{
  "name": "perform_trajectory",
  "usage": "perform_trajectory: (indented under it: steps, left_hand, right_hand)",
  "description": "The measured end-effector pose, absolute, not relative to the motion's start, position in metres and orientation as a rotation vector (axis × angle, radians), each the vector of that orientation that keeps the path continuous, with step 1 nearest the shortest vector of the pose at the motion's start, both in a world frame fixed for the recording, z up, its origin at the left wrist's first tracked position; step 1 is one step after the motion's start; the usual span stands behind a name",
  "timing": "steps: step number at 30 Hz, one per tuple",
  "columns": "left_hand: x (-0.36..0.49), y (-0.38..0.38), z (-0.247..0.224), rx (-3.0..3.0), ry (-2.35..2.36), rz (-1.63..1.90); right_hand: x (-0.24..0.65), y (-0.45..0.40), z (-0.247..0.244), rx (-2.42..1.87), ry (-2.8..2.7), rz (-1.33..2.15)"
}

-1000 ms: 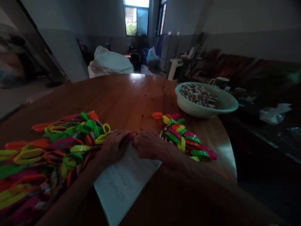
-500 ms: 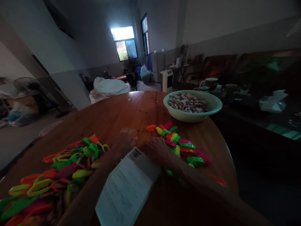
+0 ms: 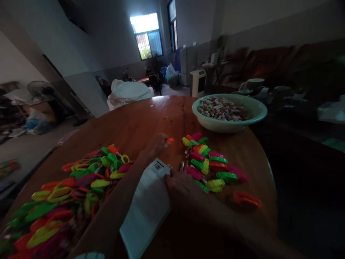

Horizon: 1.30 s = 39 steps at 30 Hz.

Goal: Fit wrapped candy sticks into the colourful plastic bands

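My left hand [image 3: 157,143] is closed on an orange plastic piece [image 3: 169,140] above the middle of the table. Nearer to me, my right hand [image 3: 180,184] has its fingers bent together beside the top of a white paper packet [image 3: 147,205]. A small thing peeks out at its fingertips, too dim to name. To the right of this hand lies a group of bright plastic pieces [image 3: 198,165], with a few small wrapped candies [image 3: 182,166] at its edge. Beyond my left forearm spreads a larger heap of green, yellow, orange and pink plastic pieces [image 3: 81,180].
A pale green basin [image 3: 229,125] full of small wrapped candies stands at the table's far right. A single orange piece [image 3: 246,199] lies near the right edge of the round wooden table [image 3: 140,122]. A white-covered object [image 3: 129,91] is behind the table.
My left hand has moved forward and right, and an orange piece now shows in its fingers. My right hand has drawn back towards me, uncovering candies. The view has shifted a little.
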State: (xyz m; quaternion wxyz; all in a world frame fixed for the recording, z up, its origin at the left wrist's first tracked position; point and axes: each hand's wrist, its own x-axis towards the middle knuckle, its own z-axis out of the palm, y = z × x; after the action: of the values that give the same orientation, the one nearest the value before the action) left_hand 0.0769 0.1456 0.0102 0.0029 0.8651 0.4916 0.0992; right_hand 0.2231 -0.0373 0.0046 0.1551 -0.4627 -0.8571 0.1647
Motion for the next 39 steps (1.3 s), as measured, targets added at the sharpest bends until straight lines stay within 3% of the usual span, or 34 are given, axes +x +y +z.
perform_trajectory:
  steps: [5,11,22,29,39]
  left_hand:
    - [0.012,0.074,0.028,2.704,1.611,0.325]
    - [-0.015,0.018,0.029,2.690,1.616,0.218]
    - [-0.020,0.017,0.008,2.682,1.437,0.570]
    - [-0.024,0.022,0.007,2.708,1.337,0.532]
    - [-0.019,0.016,0.009,2.661,1.406,0.509]
  right_hand:
    - [0.232,-0.036,0.012,-1.113,-2.703,0.500]
    - [0.226,-0.048,0.011,-1.152,-2.731,0.099]
    - [0.208,-0.023,-0.004,-1.135,-2.652,0.159]
    - [0.193,0.007,-0.019,-1.202,-2.334,0.270]
    - [0.181,0.024,-0.021,-1.172,-2.313,0.270]
